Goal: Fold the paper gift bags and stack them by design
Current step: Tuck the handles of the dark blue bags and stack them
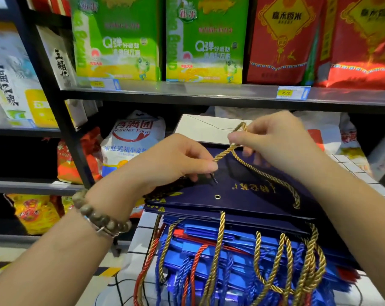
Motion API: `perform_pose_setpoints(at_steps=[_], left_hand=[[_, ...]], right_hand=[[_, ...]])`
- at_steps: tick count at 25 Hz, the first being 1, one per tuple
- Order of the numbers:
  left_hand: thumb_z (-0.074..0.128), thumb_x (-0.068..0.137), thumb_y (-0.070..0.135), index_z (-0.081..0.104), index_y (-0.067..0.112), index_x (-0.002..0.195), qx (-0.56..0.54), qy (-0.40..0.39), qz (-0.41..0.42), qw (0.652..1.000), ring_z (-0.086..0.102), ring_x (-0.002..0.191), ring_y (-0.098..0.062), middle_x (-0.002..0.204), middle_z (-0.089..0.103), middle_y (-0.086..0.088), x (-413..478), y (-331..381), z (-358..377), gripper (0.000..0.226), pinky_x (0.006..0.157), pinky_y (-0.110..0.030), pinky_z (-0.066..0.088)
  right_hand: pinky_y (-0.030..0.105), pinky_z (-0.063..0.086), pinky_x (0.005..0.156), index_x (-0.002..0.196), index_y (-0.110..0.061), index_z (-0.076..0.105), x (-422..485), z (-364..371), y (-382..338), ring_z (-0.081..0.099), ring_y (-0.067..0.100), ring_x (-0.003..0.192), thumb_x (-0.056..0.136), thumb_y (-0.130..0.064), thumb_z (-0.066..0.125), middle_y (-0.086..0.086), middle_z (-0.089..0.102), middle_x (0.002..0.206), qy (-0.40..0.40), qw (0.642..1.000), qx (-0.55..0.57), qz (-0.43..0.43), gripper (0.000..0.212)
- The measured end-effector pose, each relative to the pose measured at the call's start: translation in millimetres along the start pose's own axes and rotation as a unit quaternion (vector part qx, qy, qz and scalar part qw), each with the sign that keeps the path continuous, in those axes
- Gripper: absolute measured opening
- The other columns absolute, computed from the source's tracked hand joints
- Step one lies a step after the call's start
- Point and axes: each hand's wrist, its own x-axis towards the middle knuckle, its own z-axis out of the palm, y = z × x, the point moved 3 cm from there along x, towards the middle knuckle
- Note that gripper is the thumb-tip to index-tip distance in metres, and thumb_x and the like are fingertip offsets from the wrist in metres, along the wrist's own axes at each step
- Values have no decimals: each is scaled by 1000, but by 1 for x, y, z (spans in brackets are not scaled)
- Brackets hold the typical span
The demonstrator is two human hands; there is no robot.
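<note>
I see my left hand (176, 160) pinching the free end of a twisted gold rope handle (253, 170), with my right hand (273, 140) pinching its loop just beyond. Its other end enters a flat navy paper gift bag (242, 191), which lies atop glossy blue folded bags (209, 257) on a white gridded surface (143, 226).

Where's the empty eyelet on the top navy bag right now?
In the head view, the eyelet sits centre frame, by the near edge of the navy bag, just below the left hand that pinches the gold cord.

Two green packs (116, 40) (206, 40), two red packs (282, 40) (363, 45), two hands (171, 162) (275, 140), one beaded bracelet (99, 215).
</note>
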Motion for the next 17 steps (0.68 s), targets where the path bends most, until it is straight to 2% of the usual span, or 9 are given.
perform_pose_setpoints(at_steps=[2, 3, 5, 7, 9, 11, 14, 15, 17], left_hand=[[64, 83, 13, 71, 16, 68, -24, 3, 8, 1000, 57, 54, -4, 69, 71, 0, -2, 0, -2, 17, 49, -8, 38], [63, 84, 10, 70, 15, 69, -40, 5, 12, 999, 57, 54, -5, 71, 72, -2, -2, 0, -3, 17, 49, -8, 38], [61, 84, 2, 68, 16, 76, -68, 3, 19, 998, 57, 53, -4, 65, 69, 2, -1, 2, 0, 18, 50, -9, 40], [63, 82, 0, 64, 17, 82, -84, -9, 19, 996, 58, 55, -5, 61, 67, 3, -1, 3, 4, 16, 53, -11, 42], [73, 74, 7, 56, 16, 84, -100, -7, 13, 995, 58, 52, -5, 56, 65, 1, -4, 2, 5, 22, 51, -13, 39], [70, 66, 14, 49, 17, 87, -131, -13, 13, 991, 56, 48, -6, 52, 64, 0, -6, 3, 4, 30, 52, -17, 36], [75, 58, 17, 49, 20, 91, -129, -21, 24, 991, 57, 51, -8, 56, 66, -2, -8, 4, 6, 43, 59, -23, 39], [78, 55, 19, 49, 21, 91, -133, -19, 30, 990, 58, 52, -9, 57, 67, -2, -8, 3, 6, 45, 60, -24, 39], [79, 54, 22, 51, 21, 91, -140, -11, 38, 989, 59, 53, -9, 58, 68, -2, -8, 3, 7, 46, 59, -22, 41]], right_hand=[[17, 36, 57, 70, -23, 61, -10, -11, -9, 51, 8, 61, 74, -38, 72, -8, 58, 61, 100, 980, -105, -137, 19], [19, 38, 64, 78, -23, 64, -15, -9, -16, 51, 8, 70, 74, -35, 71, -9, 60, 70, 89, 966, -115, -215, 14], [21, 40, 76, 95, -17, 69, -20, 6, -20, 54, 7, 84, 74, -31, 67, -4, 64, 87, -16, 941, -133, -309, 26], [22, 41, 75, 98, -18, 72, -19, 19, -15, 56, 8, 85, 72, -32, 66, -1, 65, 92, -80, 944, -114, -300, 30], [23, 43, 71, 96, -28, 72, -19, 23, -11, 57, 9, 79, 72, -29, 67, 0, 65, 85, -101, 954, -45, -280, 25], [28, 45, 70, 90, -35, 70, -22, 24, -8, 60, 11, 76, 73, -25, 68, -2, 67, 79, -128, 956, 30, -262, 19], [30, 47, 66, 87, -30, 72, -27, 20, -5, 61, 14, 72, 74, -24, 71, -6, 68, 78, -129, 955, 88, -253, 14], [27, 47, 65, 90, -29, 71, -28, 20, -5, 61, 13, 72, 75, -26, 70, -7, 68, 79, -131, 954, 96, -253, 16], [21, 47, 66, 79, -25, 74, -29, 20, -3, 62, 9, 72, 75, -30, 63, -12, 69, 80, -140, 955, 108, -240, 12]])
